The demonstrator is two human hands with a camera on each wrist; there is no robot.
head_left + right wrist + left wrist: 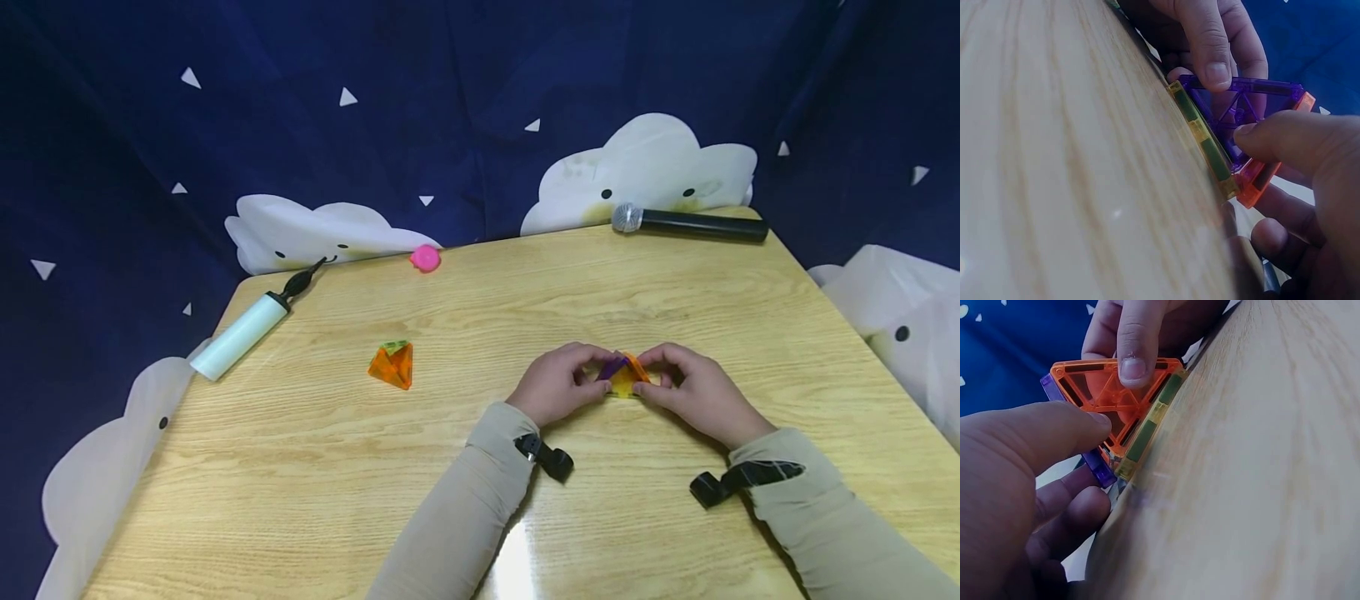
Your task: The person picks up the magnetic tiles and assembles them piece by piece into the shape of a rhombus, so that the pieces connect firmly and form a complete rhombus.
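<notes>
Three translucent magnetic tiles meet in a small tent shape between both hands. My left hand (558, 383) pinches the purple triangle tile (1263, 87) with the thumb on its inner face and fingers behind. From the other side, my right hand (697, 393) holds the orange triangle tile (1116, 397) in the same way. Purple and orange lean together and touch along their upper edge. Below them a yellow tile (622, 387) lies on the table, its edge against the lower edges of the two upright tiles. The fingers hide part of the outer faces.
An orange and yellow-green tile piece (393, 365) sits left of the hands on the wooden table (315, 483). A pink round object (426, 258) lies near the back edge. There is a pump (243, 333) at far left and a microphone (693, 225) at back right.
</notes>
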